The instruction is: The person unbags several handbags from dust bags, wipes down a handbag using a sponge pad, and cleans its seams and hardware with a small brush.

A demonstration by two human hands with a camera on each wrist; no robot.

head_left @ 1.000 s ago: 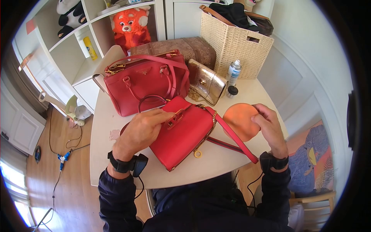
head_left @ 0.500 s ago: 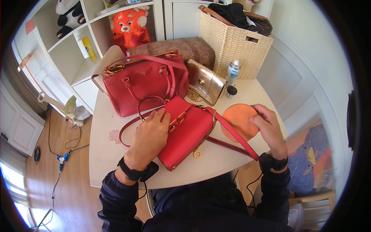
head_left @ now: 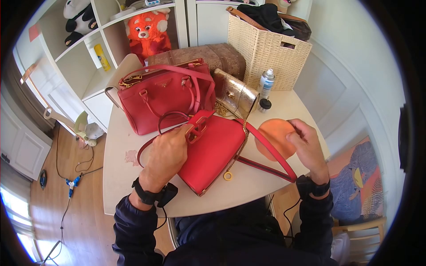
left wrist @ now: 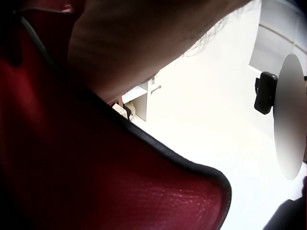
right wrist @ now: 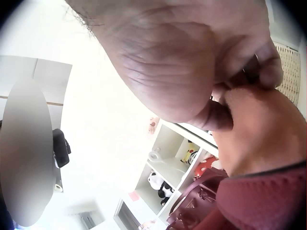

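A bright red handbag (head_left: 213, 144) with a chain and a gold ring lies tilted on the white table in the head view. My left hand (head_left: 168, 153) grips the front flap (head_left: 198, 127) by its buckle end, with the fingers curled round the edge. In the left wrist view the dark red leather (left wrist: 158, 187) fills the lower part, and the fingertips cannot be seen. My right hand (head_left: 310, 148) pinches a round orange pad (head_left: 274, 138) between thumb and fingers, to the right of the bag's strap (head_left: 275, 155). The right wrist view shows the pad (right wrist: 268, 129) bent under the thumb.
A larger red handbag (head_left: 164, 99) stands behind on the left. Beside it are a gold clutch (head_left: 235, 93), a spray can (head_left: 266, 83) and a small black-capped jar (head_left: 264, 105). A woven basket (head_left: 268, 55) and a brown patterned case (head_left: 199, 57) stand at the back.
My left hand first drew back to the bag's left side, then took hold of the flap, which is now raised a little. The right hand and pad have hardly moved.
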